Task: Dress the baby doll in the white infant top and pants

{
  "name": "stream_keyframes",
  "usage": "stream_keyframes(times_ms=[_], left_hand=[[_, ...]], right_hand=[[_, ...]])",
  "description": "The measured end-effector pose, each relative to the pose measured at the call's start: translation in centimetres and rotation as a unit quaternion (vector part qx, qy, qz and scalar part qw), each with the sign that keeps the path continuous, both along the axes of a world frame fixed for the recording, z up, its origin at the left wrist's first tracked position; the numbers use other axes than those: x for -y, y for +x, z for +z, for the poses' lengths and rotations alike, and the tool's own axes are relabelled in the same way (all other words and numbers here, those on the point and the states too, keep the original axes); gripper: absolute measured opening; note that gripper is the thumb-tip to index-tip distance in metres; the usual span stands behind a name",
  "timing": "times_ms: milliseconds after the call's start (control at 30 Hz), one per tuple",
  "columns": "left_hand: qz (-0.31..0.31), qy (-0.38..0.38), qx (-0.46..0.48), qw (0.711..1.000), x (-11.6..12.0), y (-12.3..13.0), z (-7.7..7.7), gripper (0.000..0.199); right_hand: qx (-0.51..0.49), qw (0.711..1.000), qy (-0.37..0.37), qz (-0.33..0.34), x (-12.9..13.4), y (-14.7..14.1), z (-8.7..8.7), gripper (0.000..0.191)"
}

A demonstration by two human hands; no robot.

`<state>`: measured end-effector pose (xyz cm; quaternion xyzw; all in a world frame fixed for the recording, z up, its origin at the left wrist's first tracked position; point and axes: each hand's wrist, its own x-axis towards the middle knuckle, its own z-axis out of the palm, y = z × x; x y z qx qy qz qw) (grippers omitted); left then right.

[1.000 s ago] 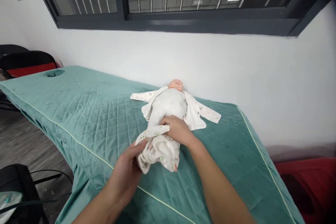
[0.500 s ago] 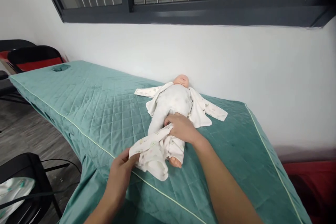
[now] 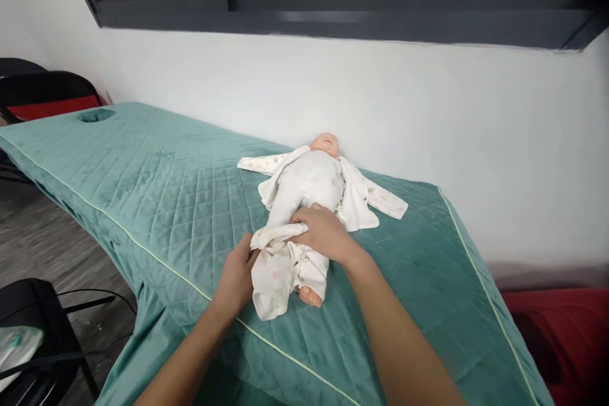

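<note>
A baby doll point(image 3: 311, 177) with a pale cloth body lies on its back, its head toward the wall. An open white printed jacket point(image 3: 360, 203) is spread under it, sleeves out to both sides. White printed baby pants point(image 3: 273, 279) are around its lower legs. One foot point(image 3: 310, 295) pokes out of the leg on the right; the other foot is hidden. My left hand point(image 3: 240, 276) is closed on the left edge of the pants. My right hand point(image 3: 323, 233) grips their waistband between the doll's legs, its fingertips partly hidden.
A green quilted cover point(image 3: 190, 203) lies over the long bed, which has a face hole point(image 3: 96, 115) at the far left. The white wall and barred window stand behind. A black chair point(image 3: 38, 330) holds a plastic package at lower left; red stools point(image 3: 556, 330) stand at right.
My left hand has moved up and right, bringing the waistband closer to the doll's leg. The empty-looking pant leg now hangs lower and flatter. My right hand stays nearly in place.
</note>
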<state>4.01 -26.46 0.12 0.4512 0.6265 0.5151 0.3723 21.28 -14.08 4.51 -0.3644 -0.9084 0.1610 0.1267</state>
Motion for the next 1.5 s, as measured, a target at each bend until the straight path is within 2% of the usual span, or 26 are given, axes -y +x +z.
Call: stream_keyframes(times_ms=[133, 267, 433, 533, 633, 833, 1100, 1300, 1500], left_hand=[[-0.017, 0.042, -0.005, 0.999, -1.4, -0.3, -0.4, 0.011], [-0.002, 0.09, -0.01, 0.996, -2.9, -0.7, -1.0, 0.015], [0.014, 0.102, -0.008, 0.995, -4.9, -1.3, -1.0, 0.017], [-0.015, 0.106, -0.031, 0.994, -6.0, -1.7, -0.8, 0.018], [-0.033, 0.122, -0.049, 0.991, -7.0, -2.0, -0.8, 0.019], [-0.038, 0.109, -0.183, 0.976, -9.0, -2.8, -1.3, 0.019], [-0.039, 0.133, -0.281, 0.95, -11.6, -3.7, -2.5, 0.027], [-0.033, 0.132, -0.379, 0.915, -12.5, -3.5, -1.7, 0.029], [-0.03, 0.15, -0.42, 0.895, -14.0, -3.3, -1.1, 0.024]], right_hand=[[-0.026, 0.999, -0.024, -0.008, 0.0, 0.1, 0.2, 0.025], [-0.061, 0.997, -0.046, -0.007, -0.1, 0.4, 0.1, 0.028], [-0.071, 0.995, -0.072, -0.01, -0.3, 0.7, 0.0, 0.025], [-0.064, 0.995, -0.068, -0.021, -0.2, 0.6, 0.0, 0.02], [-0.047, 0.996, -0.058, -0.058, -0.1, 0.3, 0.0, 0.017], [-0.046, 0.994, -0.04, -0.087, 0.2, -0.2, 0.1, 0.009], [-0.085, 0.987, -0.042, -0.128, 0.2, -0.4, 0.1, 0.006], [-0.162, 0.971, -0.05, -0.17, -0.4, 0.2, -0.4, 0.01], [-0.214, 0.952, -0.067, -0.207, -1.0, 0.2, -0.9, 0.014]])
